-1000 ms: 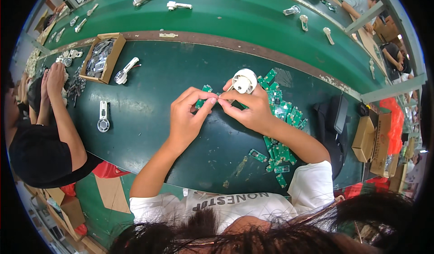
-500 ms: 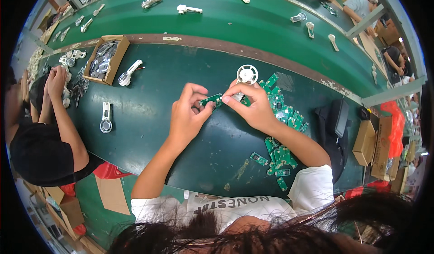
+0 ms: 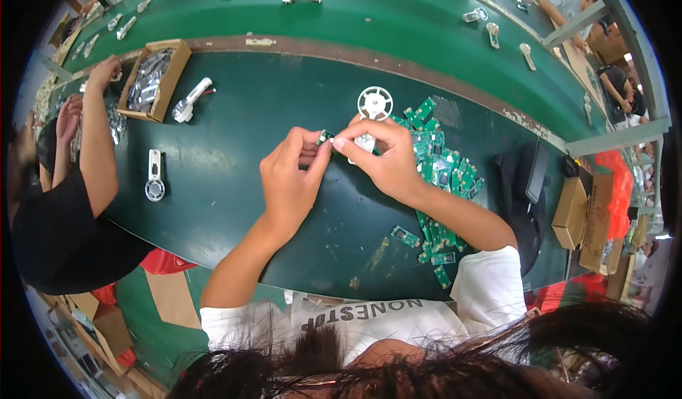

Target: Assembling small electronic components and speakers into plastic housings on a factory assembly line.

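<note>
My left hand [image 3: 290,175] is closed, pinching a small green circuit board [image 3: 325,137] by its end; the fingers cover much of it. My right hand [image 3: 389,159] is closed around the handle of a white housing with a spoked round head [image 3: 375,104], which points away from me. Right thumb and forefinger meet at the board's right end, and whatever is between those tips is too small to make out. Right beside my right hand and forearm lies a loose pile of green circuit boards [image 3: 442,175].
A cardboard box [image 3: 182,72] of grey parts stands at the far left. Two white housings [image 3: 154,175] lie on the green table left of me. Beyond runs a green conveyor [image 3: 398,44] carrying several housings. At the left, a co-worker's arm [image 3: 98,147] reaches over the table.
The board in my left hand has turned, so less of its face shows. The co-worker's hands have come apart, one reaching farther forward. The whole view has shifted slightly.
</note>
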Available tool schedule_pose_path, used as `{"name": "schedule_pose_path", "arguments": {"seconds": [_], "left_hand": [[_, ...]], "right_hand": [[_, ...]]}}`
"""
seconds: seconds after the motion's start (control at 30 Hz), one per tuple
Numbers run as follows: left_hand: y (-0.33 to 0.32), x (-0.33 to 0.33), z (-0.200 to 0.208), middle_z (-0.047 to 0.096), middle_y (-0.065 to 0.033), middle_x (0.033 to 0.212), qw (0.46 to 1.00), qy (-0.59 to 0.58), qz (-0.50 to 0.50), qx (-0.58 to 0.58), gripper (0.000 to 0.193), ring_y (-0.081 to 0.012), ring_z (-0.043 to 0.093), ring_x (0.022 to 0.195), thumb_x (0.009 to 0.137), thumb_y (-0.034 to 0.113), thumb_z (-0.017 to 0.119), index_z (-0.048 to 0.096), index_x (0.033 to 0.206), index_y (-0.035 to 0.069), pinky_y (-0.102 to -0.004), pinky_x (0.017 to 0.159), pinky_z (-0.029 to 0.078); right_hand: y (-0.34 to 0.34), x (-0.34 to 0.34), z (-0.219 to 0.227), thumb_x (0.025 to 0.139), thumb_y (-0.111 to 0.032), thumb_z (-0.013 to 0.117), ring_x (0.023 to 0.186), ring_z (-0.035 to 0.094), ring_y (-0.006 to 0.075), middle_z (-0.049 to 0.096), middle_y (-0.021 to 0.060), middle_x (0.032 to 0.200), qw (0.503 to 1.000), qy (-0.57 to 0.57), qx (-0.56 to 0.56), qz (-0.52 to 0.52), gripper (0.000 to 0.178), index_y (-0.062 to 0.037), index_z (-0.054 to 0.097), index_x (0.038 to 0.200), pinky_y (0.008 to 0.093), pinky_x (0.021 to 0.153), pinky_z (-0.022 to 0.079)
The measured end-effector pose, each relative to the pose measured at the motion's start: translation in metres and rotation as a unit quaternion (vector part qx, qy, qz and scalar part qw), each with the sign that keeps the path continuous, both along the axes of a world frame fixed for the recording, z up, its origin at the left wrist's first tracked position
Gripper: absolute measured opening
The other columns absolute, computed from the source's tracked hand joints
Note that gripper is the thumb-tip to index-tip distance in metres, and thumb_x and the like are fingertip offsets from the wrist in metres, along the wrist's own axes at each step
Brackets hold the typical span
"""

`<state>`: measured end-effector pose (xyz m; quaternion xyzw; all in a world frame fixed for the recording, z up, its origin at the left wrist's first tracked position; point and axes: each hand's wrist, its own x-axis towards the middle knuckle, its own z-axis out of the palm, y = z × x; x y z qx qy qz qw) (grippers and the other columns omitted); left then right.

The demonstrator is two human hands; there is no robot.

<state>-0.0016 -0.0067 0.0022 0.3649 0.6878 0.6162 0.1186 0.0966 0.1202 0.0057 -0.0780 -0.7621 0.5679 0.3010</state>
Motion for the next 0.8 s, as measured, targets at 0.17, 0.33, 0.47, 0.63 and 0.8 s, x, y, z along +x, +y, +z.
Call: {"name": "schedule_pose_path", "arguments": {"seconds": [0.17, 0.33, 0.47, 0.63, 0.8], "left_hand": [[0.0, 0.0036, -0.0006, 0.067, -0.0114, 0.077, 0.993, 0.12, 0.014, -0.014, 0.015, -0.0173, 0.069, 0.065, 0.08, 0.0, 0.069, 0.055, 0.084, -0.002, -0.0266, 0.057, 0.055], [0.0024, 0.0025, -0.0055, 0.066, -0.0102, 0.07, 0.997, 0.076, 0.0, -0.023, 0.015, -0.0175, 0.068, 0.064, 0.079, 0.0, 0.069, 0.055, 0.082, -0.001, -0.0267, 0.055, 0.054], [0.002, 0.0024, -0.0073, 0.066, -0.0109, 0.07, 0.999, 0.033, -0.003, -0.025, 0.015, -0.0179, 0.068, 0.063, 0.079, 0.001, 0.069, 0.055, 0.081, -0.001, -0.027, 0.056, 0.055], [0.0024, 0.0027, -0.0026, 0.066, -0.0114, 0.07, 0.997, 0.063, 0.011, -0.044, 0.015, -0.0184, 0.069, 0.064, 0.079, 0.002, 0.069, 0.054, 0.079, -0.001, -0.0277, 0.056, 0.054], [0.0042, 0.0001, -0.0084, 0.066, -0.0111, 0.068, 0.997, 0.061, 0.007, -0.04, 0.016, -0.0188, 0.069, 0.063, 0.079, 0.003, 0.069, 0.054, 0.077, 0.0, -0.0281, 0.056, 0.054]], "right_hand": [[-0.0019, -0.0001, -0.0008, 0.082, 0.003, 0.067, 0.075, 0.055, 0.0102, 0.059, 0.004, 0.079, 1.0, -0.019, -0.003, -0.006, 0.002, 0.0015, 0.066, 0.083, 0.0245, 0.065, 0.043], [-0.0025, -0.0001, -0.0038, 0.082, 0.003, 0.067, 0.074, 0.054, 0.0099, 0.059, 0.004, 0.079, 1.0, -0.027, 0.002, -0.01, 0.002, 0.0021, 0.065, 0.083, 0.0245, 0.065, 0.042], [-0.0024, 0.0013, -0.0024, 0.082, 0.002, 0.067, 0.073, 0.054, 0.0094, 0.059, 0.0037, 0.078, 0.998, -0.035, -0.043, 0.004, 0.002, 0.0022, 0.065, 0.083, 0.0242, 0.064, 0.042], [-0.0018, -0.0002, -0.0031, 0.082, 0.001, 0.067, 0.072, 0.053, 0.0088, 0.059, 0.0032, 0.078, 0.998, -0.048, -0.035, 0.003, 0.003, 0.0022, 0.065, 0.083, 0.024, 0.064, 0.041], [-0.0029, 0.0004, -0.0023, 0.083, 0.001, 0.067, 0.071, 0.054, 0.0082, 0.06, 0.0029, 0.077, 0.995, -0.057, -0.085, 0.012, 0.003, 0.0022, 0.065, 0.083, 0.0236, 0.062, 0.041]]}}
